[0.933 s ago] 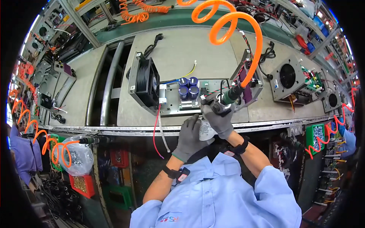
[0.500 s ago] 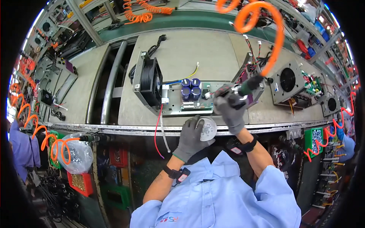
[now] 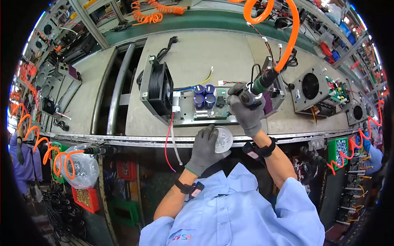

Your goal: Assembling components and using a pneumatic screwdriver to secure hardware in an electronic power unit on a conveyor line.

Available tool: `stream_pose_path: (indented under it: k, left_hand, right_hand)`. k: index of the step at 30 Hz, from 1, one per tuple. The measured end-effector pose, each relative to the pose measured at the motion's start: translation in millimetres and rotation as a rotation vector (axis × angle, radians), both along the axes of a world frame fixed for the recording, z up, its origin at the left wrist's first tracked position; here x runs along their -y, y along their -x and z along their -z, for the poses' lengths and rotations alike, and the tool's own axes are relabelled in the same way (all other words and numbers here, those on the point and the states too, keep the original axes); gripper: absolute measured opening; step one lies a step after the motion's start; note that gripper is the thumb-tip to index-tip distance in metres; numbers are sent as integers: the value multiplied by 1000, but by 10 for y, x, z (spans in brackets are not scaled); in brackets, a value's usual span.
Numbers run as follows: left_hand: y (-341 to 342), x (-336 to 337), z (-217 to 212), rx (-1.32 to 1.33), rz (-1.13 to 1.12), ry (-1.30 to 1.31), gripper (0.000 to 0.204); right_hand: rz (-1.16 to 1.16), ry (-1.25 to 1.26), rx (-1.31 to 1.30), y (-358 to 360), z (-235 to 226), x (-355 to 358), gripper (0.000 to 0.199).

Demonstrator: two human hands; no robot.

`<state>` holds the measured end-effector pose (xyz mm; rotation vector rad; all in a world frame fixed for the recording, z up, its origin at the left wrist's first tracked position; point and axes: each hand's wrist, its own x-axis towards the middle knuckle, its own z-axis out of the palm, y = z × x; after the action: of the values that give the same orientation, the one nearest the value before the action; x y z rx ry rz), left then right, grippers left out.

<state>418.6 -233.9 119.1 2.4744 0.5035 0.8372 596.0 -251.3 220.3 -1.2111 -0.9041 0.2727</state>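
Observation:
My gloved left hand (image 3: 202, 149) grips a small round white dish (image 3: 223, 140) of tiny metal screws at the bench's front edge. In my gloved right hand (image 3: 246, 116) is a pneumatic screwdriver (image 3: 260, 87), fed by an orange coiled air hose (image 3: 296, 30). The hand hides the tool's lower end, which is over the right part of an open metal chassis (image 3: 186, 119). On that chassis stand a black fan (image 3: 159, 87) at the left, a circuit board with several purple capacitors (image 3: 204, 96), and an upright panel at the right. A red wire (image 3: 167, 143) hangs over the front edge.
Another metal unit with a fan (image 3: 308, 88) stands to the right. A metal roller (image 3: 121, 90) crosses the gap at left. Below the bench are a bag of metal parts (image 3: 83, 167), a red bin (image 3: 85, 198) and a green bin (image 3: 339, 152). Other people are at both sides.
My right hand and the screwdriver have shifted slightly, with the tool now more upright. The hose has swung left. My left hand still holds the dish in nearly the same place.

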Motion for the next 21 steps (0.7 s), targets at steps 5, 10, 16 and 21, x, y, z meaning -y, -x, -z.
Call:
stream_pose_path:
  k: [5,10,16,21]
  left_hand:
    - [-13,-1,-4,-4,-1,-12,86]
    - [-7,5,-17,-21,-3,-20,86]
    - [3,13,8,23,-6,-11,89]
    - [14,53,34,74,-28,-41,87]
  right_hand:
    - [-70,75,-102,-41,-10,-16,8]
    - [0,-10,-25,40,15,-59,9]
    - [-25,-64,-85,110,32,-4,17]
    - [-130,-12,-243,273,127,174,20]
